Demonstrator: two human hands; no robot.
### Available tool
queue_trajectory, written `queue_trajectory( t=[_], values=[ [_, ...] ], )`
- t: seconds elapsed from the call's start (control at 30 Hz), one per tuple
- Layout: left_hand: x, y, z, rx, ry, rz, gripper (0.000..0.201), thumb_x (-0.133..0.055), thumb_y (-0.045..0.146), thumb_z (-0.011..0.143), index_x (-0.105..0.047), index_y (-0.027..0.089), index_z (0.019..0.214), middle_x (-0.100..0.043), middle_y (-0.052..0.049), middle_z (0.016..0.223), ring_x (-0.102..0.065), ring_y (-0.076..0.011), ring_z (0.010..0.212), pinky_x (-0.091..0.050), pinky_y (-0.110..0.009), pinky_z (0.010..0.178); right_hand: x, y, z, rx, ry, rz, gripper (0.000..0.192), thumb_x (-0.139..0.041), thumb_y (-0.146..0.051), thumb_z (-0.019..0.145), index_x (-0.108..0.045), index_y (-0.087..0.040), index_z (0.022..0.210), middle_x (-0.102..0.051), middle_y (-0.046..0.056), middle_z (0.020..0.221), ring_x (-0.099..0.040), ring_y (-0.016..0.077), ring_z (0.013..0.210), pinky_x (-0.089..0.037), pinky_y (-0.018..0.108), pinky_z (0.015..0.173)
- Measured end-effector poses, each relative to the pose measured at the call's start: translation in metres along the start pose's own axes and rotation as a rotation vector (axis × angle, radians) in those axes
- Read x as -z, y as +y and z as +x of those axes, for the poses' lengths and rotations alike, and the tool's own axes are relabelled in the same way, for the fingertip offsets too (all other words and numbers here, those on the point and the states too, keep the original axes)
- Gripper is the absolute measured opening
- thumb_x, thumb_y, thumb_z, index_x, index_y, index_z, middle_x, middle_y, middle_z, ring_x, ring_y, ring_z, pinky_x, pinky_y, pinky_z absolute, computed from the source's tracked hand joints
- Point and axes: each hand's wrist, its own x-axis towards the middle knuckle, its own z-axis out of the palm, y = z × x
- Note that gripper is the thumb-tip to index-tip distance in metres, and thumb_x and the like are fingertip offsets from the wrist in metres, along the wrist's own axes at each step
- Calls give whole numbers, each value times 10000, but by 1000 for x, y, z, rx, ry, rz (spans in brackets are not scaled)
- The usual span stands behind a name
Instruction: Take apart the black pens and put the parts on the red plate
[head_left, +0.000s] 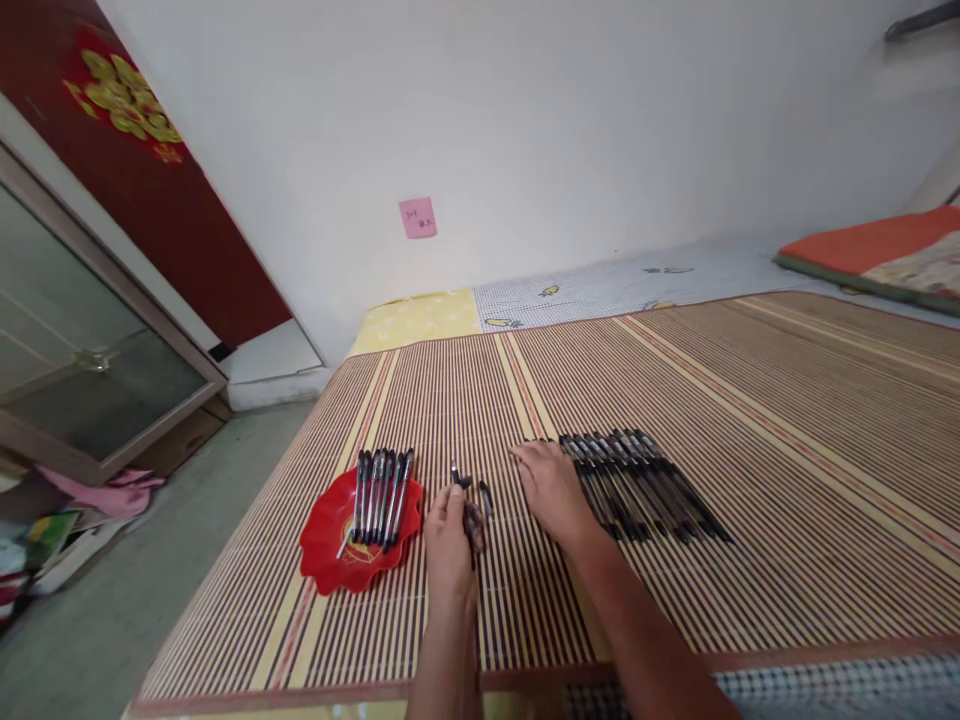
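My left hand is closed around a pen, whose tip points up and away past the thumb. Right beside it on the mat lies a black pen cap, and a few small dark pieces show partly behind the fingers. My right hand rests with fingers stretched out at the left end of a row of black pens, covering part of that end. Left of both hands, several clear-barrelled pens with dark caps lie side by side across a red scalloped plate.
A striped bamboo mat covers the bed. Behind it stands a white wall with a pink note. A folded orange quilt lies at far right. The bed's left edge drops to a grey floor, near a glass-panelled cabinet.
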Motion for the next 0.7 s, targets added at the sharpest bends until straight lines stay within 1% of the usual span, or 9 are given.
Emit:
queue_trajectory(
  t=[0.1,0.17,0.23,0.3,0.37,0.47,0.53,0.6,0.7],
  values=[
    [4,1,5,-19,26,-6,494,-771,609,696,-599,164,827,-498,89,501,-380,-49,371,-282,-153,345,-16,-18,-6,55,-129,22,340,-504,-211,959,-660,-173,1258,-674,131,1217,-597,263,1132,-428,357,976],
    [6,2,6,-36,12,-14,513,-793,598,677,-625,154,871,-512,86,528,-383,-47,383,-288,-156,355,-28,-31,-11,37,-195,1,309,-559,-229,932,-674,-176,1213,-671,132,1158,-644,260,1056,-467,340,905],
    [8,3,6,-43,-15,-25,527,-814,573,672,-655,144,934,-539,74,575,-399,-45,406,-309,-158,376,-37,-38,-16,11,-221,-11,254,-583,-188,901,-695,-171,1129,-672,132,1116,-666,263,1018,-481,336,870],
    [10,3,4,-32,-53,-31,518,-818,549,687,-676,140,971,-551,64,598,-407,-44,424,-320,-158,396,-40,-39,-18,-16,-207,49,237,-568,-144,885,-698,-165,1081,-683,134,1097,-678,262,1009,-488,341,872],
    [12,4,1,-23,-96,-14,496,-810,531,713,-694,138,990,-540,62,585,-401,-46,433,-319,-158,407,-36,-33,-15,-45,-147,197,253,-541,-130,880,-693,-160,1079,-698,136,1093,-680,257,1013,-493,354,892],
    [16,7,-2,-22,-150,48,493,-800,519,735,-719,136,1035,-534,53,571,-414,-58,450,-329,-163,425,-23,-22,-6,-122,-2,558,243,-545,-187,875,-681,-157,1074,-729,124,1025,-693,244,953,-521,373,875],
    [18,11,-5,-26,-172,89,502,-808,512,726,-734,141,1055,-540,44,583,-426,-65,465,-335,-167,435,-11,-16,-1,-190,116,833,232,-602,-265,851,-673,-170,1050,-741,101,967,-703,235,891,-546,374,834],
    [18,15,-9,-27,-203,132,490,-818,508,709,-755,146,1034,-543,35,596,-421,-68,472,-325,-169,433,-1,-14,2,-236,222,1060,272,-670,-334,816,-666,-182,1041,-746,89,968,-709,228,889,-562,368,821],
    [18,17,-13,-34,-264,205,440,-817,493,710,-784,155,988,-553,17,610,-411,-72,479,-306,-175,430,9,-15,3,-253,305,1246,340,-731,-386,785,-660,-189,1053,-745,82,996,-711,216,899,-572,364,830]
  ],
)
